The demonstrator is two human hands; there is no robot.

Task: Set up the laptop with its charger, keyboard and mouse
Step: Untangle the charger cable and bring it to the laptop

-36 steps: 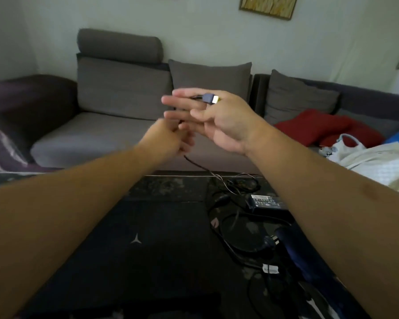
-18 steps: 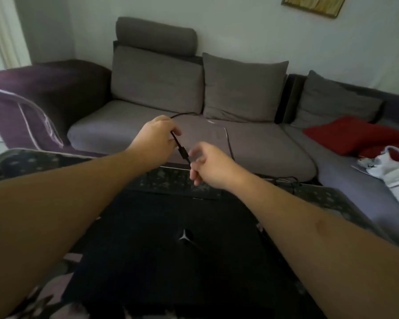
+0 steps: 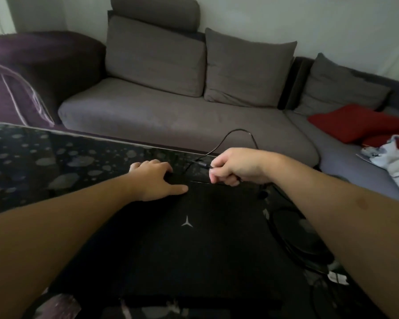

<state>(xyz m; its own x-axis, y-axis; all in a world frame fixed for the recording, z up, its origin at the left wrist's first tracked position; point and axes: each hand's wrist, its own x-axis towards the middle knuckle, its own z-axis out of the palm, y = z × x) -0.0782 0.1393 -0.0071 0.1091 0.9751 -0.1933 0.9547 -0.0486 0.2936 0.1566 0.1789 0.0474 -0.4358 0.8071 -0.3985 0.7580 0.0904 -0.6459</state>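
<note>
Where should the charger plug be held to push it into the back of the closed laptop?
Hold the charger plug by its thicker moulded barrel, from the right side, as the right hand pinches it now. Its tip points left toward the laptop rear edge and the cable arcs away behind, so that grip likely keeps the tip clear.
</note>
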